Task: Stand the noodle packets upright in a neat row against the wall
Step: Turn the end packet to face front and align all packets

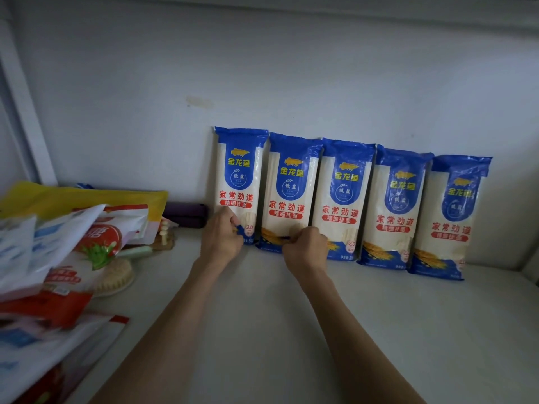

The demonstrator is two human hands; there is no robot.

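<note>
**Both hands at the foot of the noodle row**

Five blue-and-white noodle packets stand upright side by side, backs against the white wall (262, 68), on a pale shelf (291, 330). The left hand (222, 239) is curled closed, pinching the lower edge of the first noodle packet (239, 182). Just to its right, the right hand (304, 249) is closed too, thumb and fingers nipping the bottom of the second noodle packet (290, 193). Beyond the right hand stand the third packet (344, 199), fourth packet (396, 208) and fifth packet (450, 220), untouched. Left of the left hand lie a purple pouch (186, 214), a round brush (115, 279) and a heap of red-and-white bags (73, 258).
</note>
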